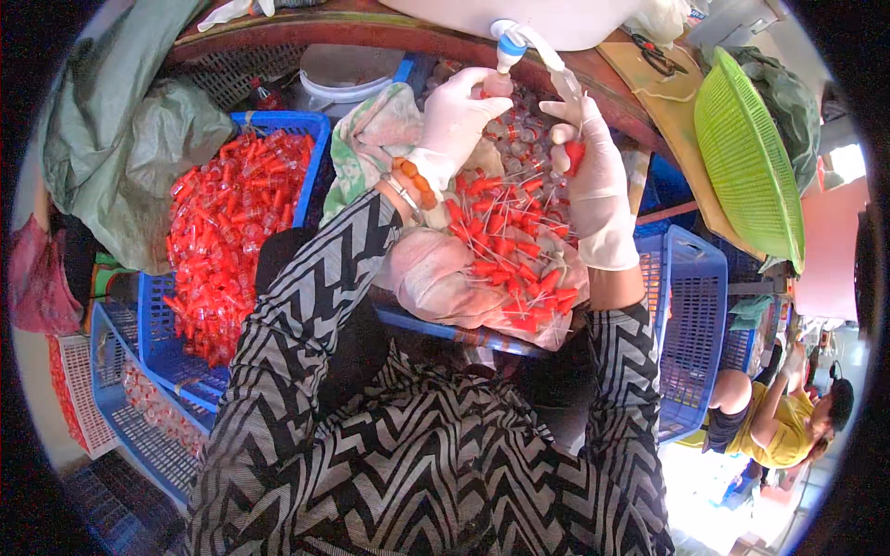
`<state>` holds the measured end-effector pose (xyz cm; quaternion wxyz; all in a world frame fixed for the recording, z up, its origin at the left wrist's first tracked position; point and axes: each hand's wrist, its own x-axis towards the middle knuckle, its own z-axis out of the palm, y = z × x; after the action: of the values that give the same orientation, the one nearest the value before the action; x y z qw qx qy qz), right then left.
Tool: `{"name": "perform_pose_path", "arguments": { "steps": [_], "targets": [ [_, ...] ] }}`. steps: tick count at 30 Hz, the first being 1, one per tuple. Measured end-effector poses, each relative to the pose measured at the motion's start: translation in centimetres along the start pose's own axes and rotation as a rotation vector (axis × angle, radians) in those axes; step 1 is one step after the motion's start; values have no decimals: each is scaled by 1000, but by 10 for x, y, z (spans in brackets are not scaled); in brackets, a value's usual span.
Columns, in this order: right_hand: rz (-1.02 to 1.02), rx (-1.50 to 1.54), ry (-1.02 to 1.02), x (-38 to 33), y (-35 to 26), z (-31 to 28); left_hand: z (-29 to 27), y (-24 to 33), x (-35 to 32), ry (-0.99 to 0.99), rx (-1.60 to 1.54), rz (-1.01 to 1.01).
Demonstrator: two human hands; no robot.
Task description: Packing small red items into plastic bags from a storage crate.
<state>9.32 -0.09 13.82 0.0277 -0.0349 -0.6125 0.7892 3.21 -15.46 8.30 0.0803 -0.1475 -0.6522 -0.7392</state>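
Both my hands wear white gloves. My left hand point(461, 116) grips a small clear bottle point(498, 85), its mouth up against the blue-and-white tap point(509, 50) of a pale tank point(556, 20). Just right of it, my right hand point(593, 171) has its fingers curled round a red dropper cap point(575, 156), and its upper end reaches toward the tap. Below the hands, red dropper caps point(505, 246) with thin pale stems lie heaped on a pinkish cloth point(431, 278). Several clear bottles point(524, 134) lie between the hands, partly covered.
At left, a blue basket point(320, 153) is heaped with red-capped bottles point(236, 232); another blue basket point(116, 347) holds clear pieces. An empty-looking blue basket point(695, 324) stands at right. A green woven basket point(751, 157) and scissors point(658, 57) lie beyond. A person in yellow point(788, 426) sits far right.
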Motion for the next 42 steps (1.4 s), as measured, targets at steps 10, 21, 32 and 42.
{"name": "perform_pose_path", "arguments": {
  "steps": [10,21,32,42],
  "targets": [
    [8,-21,-1,0,3,4,2,2,0,68,-54,16],
    [-30,-37,-2,-9,-6,16,-8,-1,-2,28,93,0],
    [-14,-955,36,-23,-13,-3,0,-11,-22,-132,412,155],
    [-530,-1419,60,-41,1,-17,17,3,-58,-340,511,458]
  ]
}}
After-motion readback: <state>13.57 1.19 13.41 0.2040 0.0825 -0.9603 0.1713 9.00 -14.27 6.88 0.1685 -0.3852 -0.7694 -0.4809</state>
